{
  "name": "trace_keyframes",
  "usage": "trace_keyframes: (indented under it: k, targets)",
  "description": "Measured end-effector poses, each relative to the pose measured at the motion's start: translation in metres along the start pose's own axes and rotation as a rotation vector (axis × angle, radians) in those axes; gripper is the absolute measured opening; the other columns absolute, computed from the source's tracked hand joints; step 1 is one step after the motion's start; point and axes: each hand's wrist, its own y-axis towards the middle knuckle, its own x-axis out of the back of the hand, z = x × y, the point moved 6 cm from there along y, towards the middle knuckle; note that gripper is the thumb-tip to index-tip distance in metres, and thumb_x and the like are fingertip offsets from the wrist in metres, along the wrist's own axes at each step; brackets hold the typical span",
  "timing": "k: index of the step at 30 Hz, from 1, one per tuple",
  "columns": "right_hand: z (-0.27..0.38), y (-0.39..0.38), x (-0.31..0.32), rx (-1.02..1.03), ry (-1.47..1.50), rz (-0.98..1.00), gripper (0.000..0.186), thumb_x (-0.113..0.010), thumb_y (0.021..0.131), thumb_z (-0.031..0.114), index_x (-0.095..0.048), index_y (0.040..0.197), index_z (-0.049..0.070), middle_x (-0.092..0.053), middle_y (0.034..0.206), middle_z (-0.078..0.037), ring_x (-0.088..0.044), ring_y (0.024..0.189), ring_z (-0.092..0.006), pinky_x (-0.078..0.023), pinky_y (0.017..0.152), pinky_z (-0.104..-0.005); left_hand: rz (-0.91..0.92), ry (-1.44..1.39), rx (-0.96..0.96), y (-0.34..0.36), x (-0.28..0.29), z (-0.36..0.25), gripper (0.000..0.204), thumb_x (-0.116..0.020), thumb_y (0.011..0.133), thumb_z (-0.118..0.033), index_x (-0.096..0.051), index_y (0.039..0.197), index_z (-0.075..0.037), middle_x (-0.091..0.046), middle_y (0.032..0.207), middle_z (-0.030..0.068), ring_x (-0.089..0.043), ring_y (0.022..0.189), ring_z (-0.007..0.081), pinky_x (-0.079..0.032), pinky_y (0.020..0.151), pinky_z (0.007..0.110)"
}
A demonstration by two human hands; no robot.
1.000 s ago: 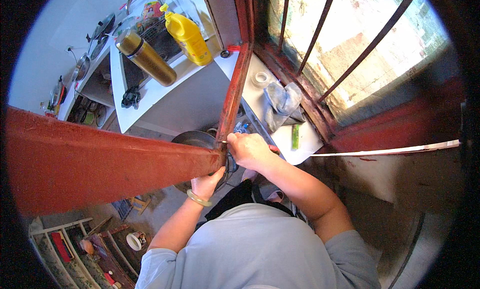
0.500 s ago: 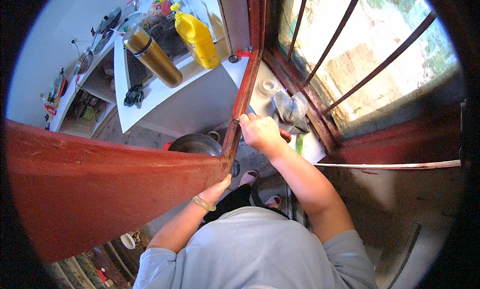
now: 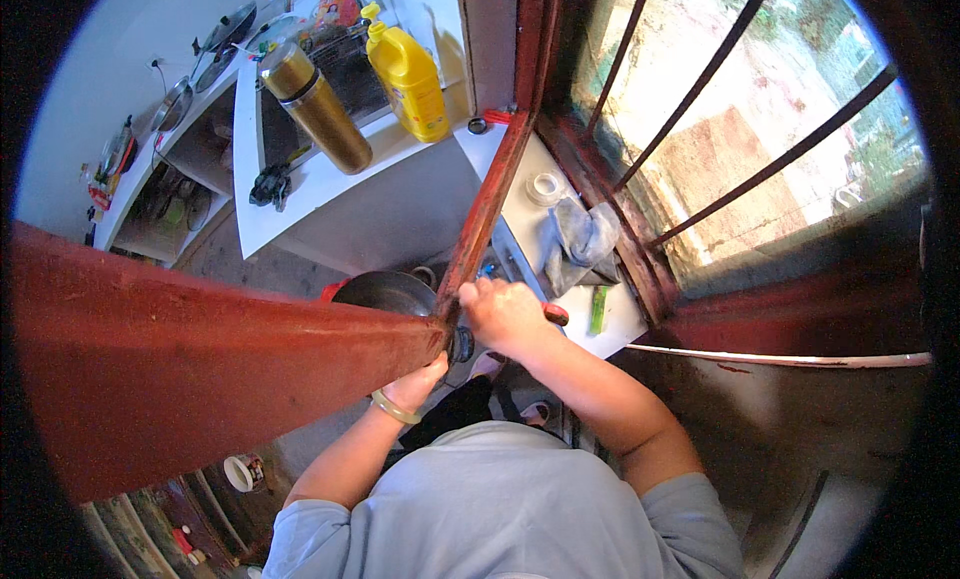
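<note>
Right hand [image 3: 503,317] in the head view is curled up loosely by the corner of the red wooden frame [image 3: 230,354], elbow bent out to the side. Can't tell if it's pinching anything. Left hand [image 3: 415,384] reaches up from below, thumb at that same corner, other fingers hidden, so no clue whether it's gripping. Frame's in front of the chest, one bar running left, the other toward the barred window [image 3: 740,144].

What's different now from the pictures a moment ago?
The right hand moved along the narrow red bar, away from its corner with the wide red board, then came back toward that corner. Blur hides whether it pinches anything now. The camera view has shifted too. The left hand stays by the board's end; the yellow bottle and gold flask remain on the white counter.
</note>
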Motion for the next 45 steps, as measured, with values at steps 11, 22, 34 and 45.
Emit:
trace_keyframes:
  k: [11,22,34,45]
  targets:
    - [-0.044,0.033,0.018,-0.006,-0.108,-0.27,0.007,-0.051,0.082,0.012,-0.055,0.083,0.005,-0.061,0.07,-0.015,-0.065,0.061,-0.0318,-0.052,0.053,-0.0438,0.008,0.014,-0.012,-0.003,-0.002,0.005,0.026,-0.068,0.076,-0.022,-0.068,0.098,-0.008,-0.07,0.094,0.0087,-0.064,0.09,0.0288,-0.049,0.081,0.042]
    - [-0.014,0.007,0.0,0.005,-0.073,-0.183,0.008,-0.057,0.083,0.015,-0.053,0.083,0.007,-0.061,0.073,-0.012,-0.065,0.066,-0.031,-0.052,0.057,-0.0429,0.032,0.187,-0.045,-0.005,-0.019,0.02,0.027,-0.067,0.076,-0.023,-0.067,0.098,-0.008,-0.069,0.095,0.0099,-0.064,0.09,0.0293,-0.049,0.082,0.042]
    - [-0.043,0.036,0.015,-0.006,-0.158,-0.222,0.009,-0.051,0.082,0.013,-0.054,0.084,0.005,-0.062,0.074,-0.015,-0.066,0.067,-0.0321,-0.053,0.059,-0.0451,-0.126,-0.1,0.057,0.002,0.007,0.009,0.023,-0.069,0.074,-0.022,-0.068,0.093,-0.008,-0.07,0.089,0.0085,-0.065,0.085,0.0279,-0.049,0.078,0.042]
    - [0.02,0.016,0.005,0.117,-0.18,-0.11,0.01,-0.056,0.081,0.012,-0.057,0.089,0.006,-0.063,0.072,-0.011,-0.067,0.064,-0.0283,-0.054,0.058,-0.0405,-0.102,-0.159,0.078,0.004,0.012,0.001,0.023,-0.07,0.073,-0.017,-0.068,0.093,-0.007,-0.07,0.089,0.008,-0.065,0.085,0.0265,-0.05,0.076,0.04]
